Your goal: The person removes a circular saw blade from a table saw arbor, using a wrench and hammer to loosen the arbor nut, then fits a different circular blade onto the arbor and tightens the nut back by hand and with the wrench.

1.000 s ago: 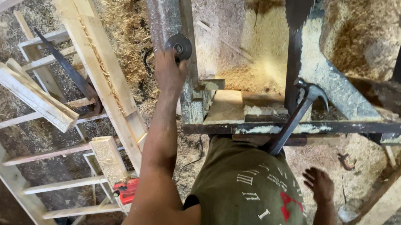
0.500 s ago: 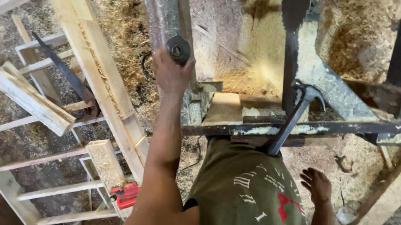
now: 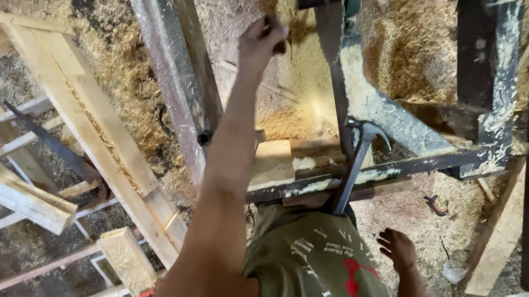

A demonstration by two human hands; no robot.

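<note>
Head view: I see sawdust [image 3: 296,99] coating the surface [image 3: 367,169]; my left hand [image 3: 262,37] grips a dark knob [image 3: 271,21], right hand [image 3: 398,248] hangs open, empty.

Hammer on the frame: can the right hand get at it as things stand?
Probably yes. The right hand hangs open and empty just beside the hammer handle, with nothing between them. The left hand is up on a knob.

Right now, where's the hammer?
In the head view, right of centre: the hammer leans against the dusty metal frame, head up, handle running down toward the person's shirt. Neither the left hand nor the right hand touches it.
</note>
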